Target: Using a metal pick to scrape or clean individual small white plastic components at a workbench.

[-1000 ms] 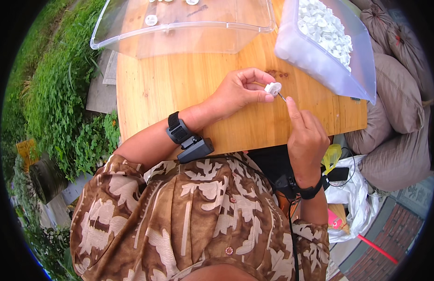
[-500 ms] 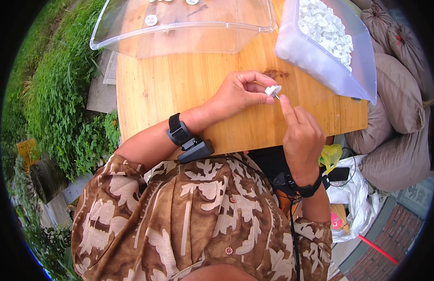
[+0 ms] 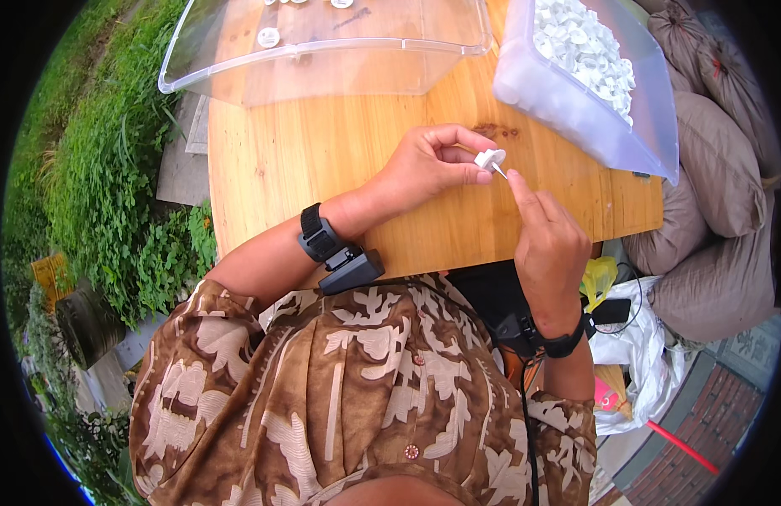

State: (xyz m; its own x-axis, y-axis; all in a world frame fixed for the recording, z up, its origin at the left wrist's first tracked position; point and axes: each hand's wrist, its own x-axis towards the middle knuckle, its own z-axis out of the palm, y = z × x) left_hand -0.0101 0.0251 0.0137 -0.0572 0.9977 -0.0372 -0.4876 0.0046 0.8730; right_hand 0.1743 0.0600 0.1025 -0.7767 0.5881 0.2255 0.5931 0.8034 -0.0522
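My left hand (image 3: 433, 158) pinches a small white plastic part (image 3: 491, 158) between thumb and fingertips, above the wooden table (image 3: 357, 135). The part has a round disc face and a blocky side. Close beside it is my right hand (image 3: 552, 249), closed around a thin pointed metal tool (image 3: 499, 171) with the index finger stretched along it. The tool's tip reaches the part's lower edge; whether it touches is too small to tell. Most of the tool is hidden in the hand.
A translucent bin (image 3: 568, 126) heaped with white plastic pieces (image 3: 583, 52) stands at the far right. At the far left is a clear bin (image 3: 323, 72) with a few round white pieces (image 3: 269, 37). Stuffed sacks (image 3: 715, 169) lie right of the table; grass (image 3: 95, 160) grows at the left.
My right hand has shifted slightly right and down, so more of the tool's tip shows. The white part has turned a little, showing more of its disc. My left hand stays almost still.
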